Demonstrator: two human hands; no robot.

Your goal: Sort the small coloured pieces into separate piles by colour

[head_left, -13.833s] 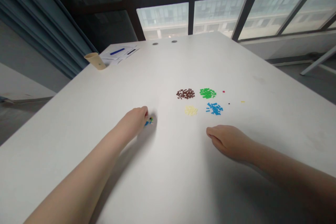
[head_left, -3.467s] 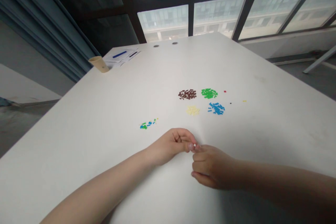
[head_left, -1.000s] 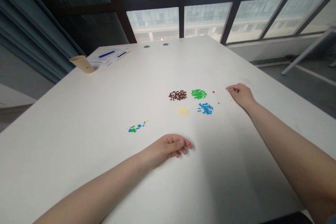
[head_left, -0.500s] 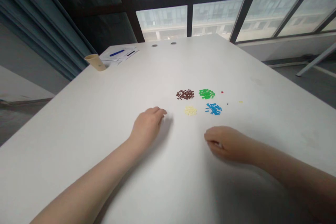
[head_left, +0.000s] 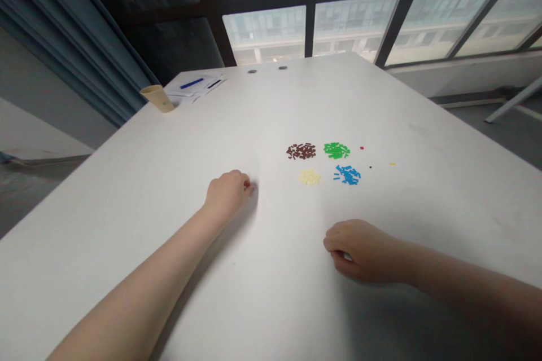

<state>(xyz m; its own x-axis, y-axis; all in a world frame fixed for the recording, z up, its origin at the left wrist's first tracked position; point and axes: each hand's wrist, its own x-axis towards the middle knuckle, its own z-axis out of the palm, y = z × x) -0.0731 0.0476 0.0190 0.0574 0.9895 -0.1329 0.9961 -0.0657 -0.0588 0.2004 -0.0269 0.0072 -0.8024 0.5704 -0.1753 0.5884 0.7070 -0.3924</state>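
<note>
Reaching across a large white table that fills most of the frame, both bare arms come in from the bottom corners. Dark-framed window across the top, blue-grey curtain at upper left.

Right hand, lower centre-right, is clenched low over the tabletop, a small pale piece showing between the fingers, so it looks to be grasping that. Left hand, centre, has its fingers curled down onto the table; a tiny reddish speck shows at the fingertips, but whether it grips anything can't be told.

Step in hand, judging by the hands: handling small pieces singly, near the piles but not in them.

Right of centre, four small piles sit apart: brown pile, green pile, blue pile, pale yellow pile. Further right lie a red bit, a black bit and a yellow bit. Upper left, a paper cup stands beside papers.
</note>
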